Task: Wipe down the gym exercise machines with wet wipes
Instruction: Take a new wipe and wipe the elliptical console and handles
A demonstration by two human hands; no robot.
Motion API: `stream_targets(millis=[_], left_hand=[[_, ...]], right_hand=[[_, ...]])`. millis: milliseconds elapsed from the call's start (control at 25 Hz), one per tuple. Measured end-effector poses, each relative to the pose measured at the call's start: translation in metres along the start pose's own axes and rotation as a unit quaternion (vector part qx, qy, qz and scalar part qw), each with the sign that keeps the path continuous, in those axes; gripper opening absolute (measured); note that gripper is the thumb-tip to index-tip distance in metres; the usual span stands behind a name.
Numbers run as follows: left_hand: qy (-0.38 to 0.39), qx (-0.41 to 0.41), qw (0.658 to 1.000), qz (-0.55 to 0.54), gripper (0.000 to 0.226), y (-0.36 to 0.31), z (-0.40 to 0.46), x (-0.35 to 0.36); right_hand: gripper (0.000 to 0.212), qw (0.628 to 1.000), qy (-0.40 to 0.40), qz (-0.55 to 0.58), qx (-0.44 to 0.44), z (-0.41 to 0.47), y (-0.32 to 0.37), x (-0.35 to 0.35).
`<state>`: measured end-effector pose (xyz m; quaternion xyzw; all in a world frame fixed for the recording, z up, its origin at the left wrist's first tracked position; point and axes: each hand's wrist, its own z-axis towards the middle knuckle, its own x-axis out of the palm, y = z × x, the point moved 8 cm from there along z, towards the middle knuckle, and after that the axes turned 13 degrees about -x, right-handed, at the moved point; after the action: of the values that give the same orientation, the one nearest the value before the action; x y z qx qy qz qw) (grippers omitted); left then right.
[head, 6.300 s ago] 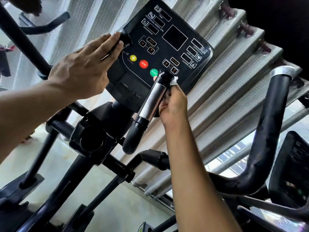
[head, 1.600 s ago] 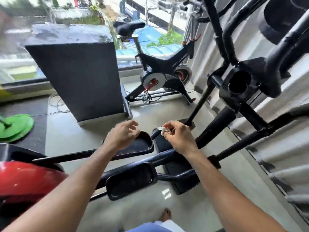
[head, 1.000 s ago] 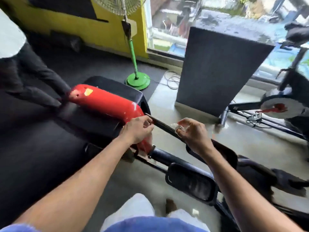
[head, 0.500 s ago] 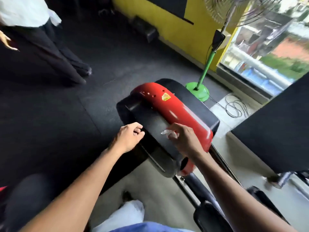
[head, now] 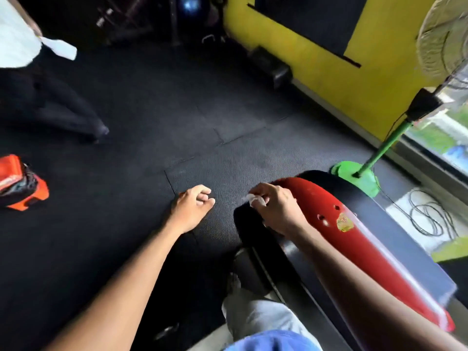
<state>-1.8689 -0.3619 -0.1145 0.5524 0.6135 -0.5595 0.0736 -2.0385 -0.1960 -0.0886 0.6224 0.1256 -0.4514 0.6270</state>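
Above the red cover, right hand pinches a wet wipe

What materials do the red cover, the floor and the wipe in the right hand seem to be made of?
Red cover: probably glossy moulded plastic or painted metal; it is smoothly curved and reflects light.
Floor: likely matte black rubber mats; fine dotted texture with seams between tiles.
Wipe: thin white non-woven cloth or paper, crumpled, pinched in the right hand.
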Motion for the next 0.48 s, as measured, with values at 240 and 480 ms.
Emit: stream_targets(millis=[240,480], left_hand=[[0.015,-0.017,0.999,0.049,0.032,-0.013,0.135,-0.063],[0.032,0.012,0.998,0.048,0.032,-0.051,0.272,-0.107]], right_hand=[[0.010,0.998,-0.020,0.022,-0.047,0.139,-0.007,0.017],[0.011,0.998,-0.009,-0.005,-0.054,0.276,-0.044,0.023]])
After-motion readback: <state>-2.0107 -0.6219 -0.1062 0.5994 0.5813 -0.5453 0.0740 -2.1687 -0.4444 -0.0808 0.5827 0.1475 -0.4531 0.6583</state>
